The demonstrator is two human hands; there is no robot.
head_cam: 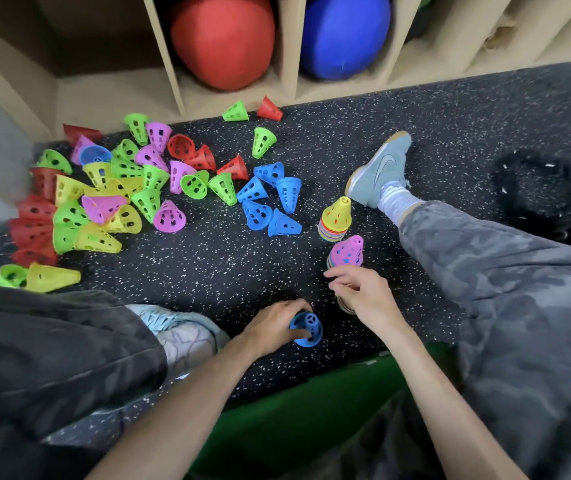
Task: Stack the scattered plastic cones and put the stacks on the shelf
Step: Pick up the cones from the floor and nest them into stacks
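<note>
Cone (306, 329), blue, lies in left grip (272, 325), beside right grip (360, 294)

A dark rubber floor (215, 258) flecked with pale specks fills the middle of the view, evenly lit, with no hard shadows. Along its far edge stands a low, pale wooden shelf unit (287, 46) split by upright dividers into open compartments. In 2 neighbouring compartments sit a red ball (223, 38) and, just right of it past a divider, a blue ball (344, 32); the compartment left of the red one lies in shadow.
</note>
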